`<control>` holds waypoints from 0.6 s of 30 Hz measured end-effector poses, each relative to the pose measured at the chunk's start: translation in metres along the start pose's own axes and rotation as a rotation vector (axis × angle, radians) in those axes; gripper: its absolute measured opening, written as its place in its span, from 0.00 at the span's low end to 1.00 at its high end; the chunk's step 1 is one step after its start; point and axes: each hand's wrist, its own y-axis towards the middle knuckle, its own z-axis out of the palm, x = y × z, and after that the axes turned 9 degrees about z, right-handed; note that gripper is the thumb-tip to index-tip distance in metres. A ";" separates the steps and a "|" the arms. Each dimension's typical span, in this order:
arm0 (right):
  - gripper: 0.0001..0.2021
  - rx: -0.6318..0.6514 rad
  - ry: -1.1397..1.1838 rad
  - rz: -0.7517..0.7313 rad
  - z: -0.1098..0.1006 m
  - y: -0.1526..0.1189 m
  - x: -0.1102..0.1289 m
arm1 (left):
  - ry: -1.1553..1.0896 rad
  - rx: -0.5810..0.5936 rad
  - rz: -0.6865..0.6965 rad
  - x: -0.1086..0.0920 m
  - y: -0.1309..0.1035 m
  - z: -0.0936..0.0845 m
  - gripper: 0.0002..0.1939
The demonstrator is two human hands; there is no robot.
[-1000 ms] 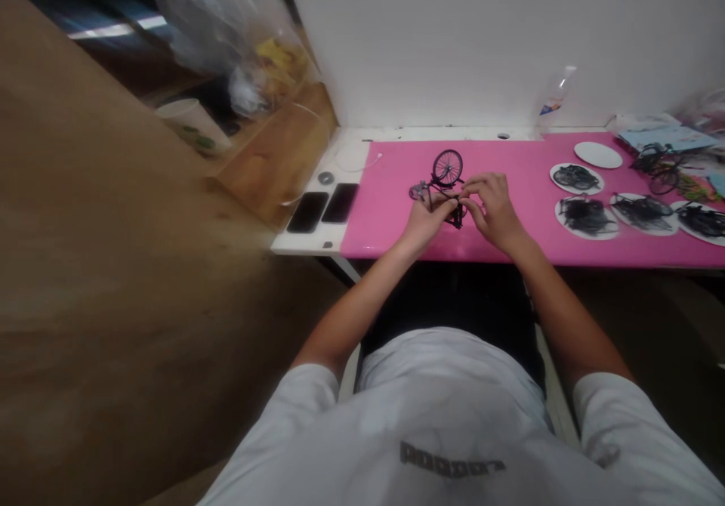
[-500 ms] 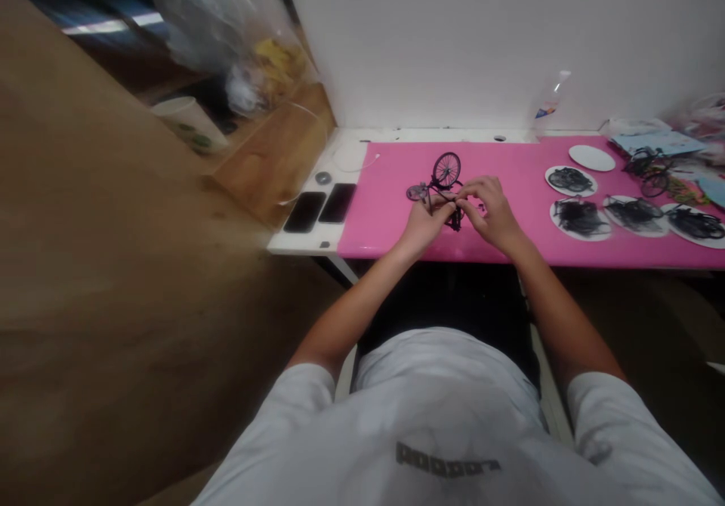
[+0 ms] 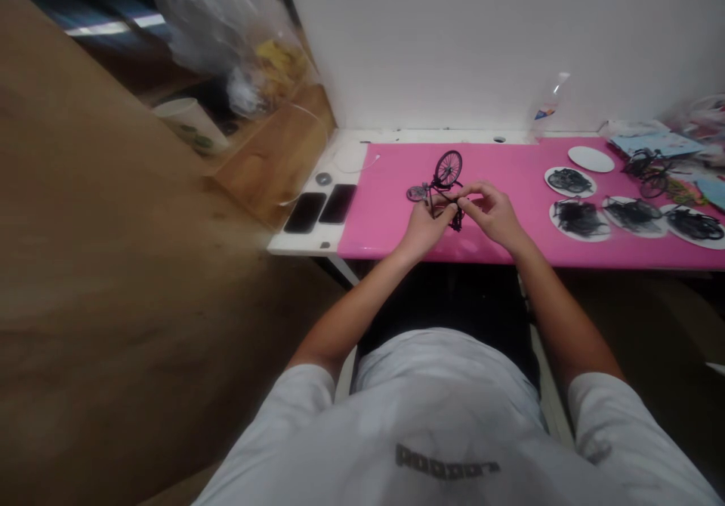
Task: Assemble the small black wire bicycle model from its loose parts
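Phones (image 3: 321, 208) lie left of the pink mat (image 3: 390, 211), plates of black parts (image 3: 581, 217) right (well apart). Mat around the hands is bare to its near edge. Left hand (image 3: 424, 226) and right hand (image 3: 492, 212) pinch the model bicycle (image 3: 443, 187) mid-mat.

Black parts on white plates (image 3: 578, 217) – too small/blurred to ID; rightmost plate (image 3: 698, 226) cut off.

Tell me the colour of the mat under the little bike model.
Bright pink mat, seen in the head view, beneath the black model bicycle.
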 end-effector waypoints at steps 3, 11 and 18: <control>0.22 -0.009 0.020 0.024 0.002 0.000 0.001 | -0.007 -0.005 -0.001 -0.001 -0.001 0.001 0.06; 0.22 0.038 0.134 0.126 0.003 -0.002 0.006 | -0.001 -0.017 0.028 0.000 -0.001 0.002 0.08; 0.22 0.062 0.178 0.173 0.004 -0.005 0.011 | -0.036 -0.028 0.021 -0.002 -0.001 0.004 0.06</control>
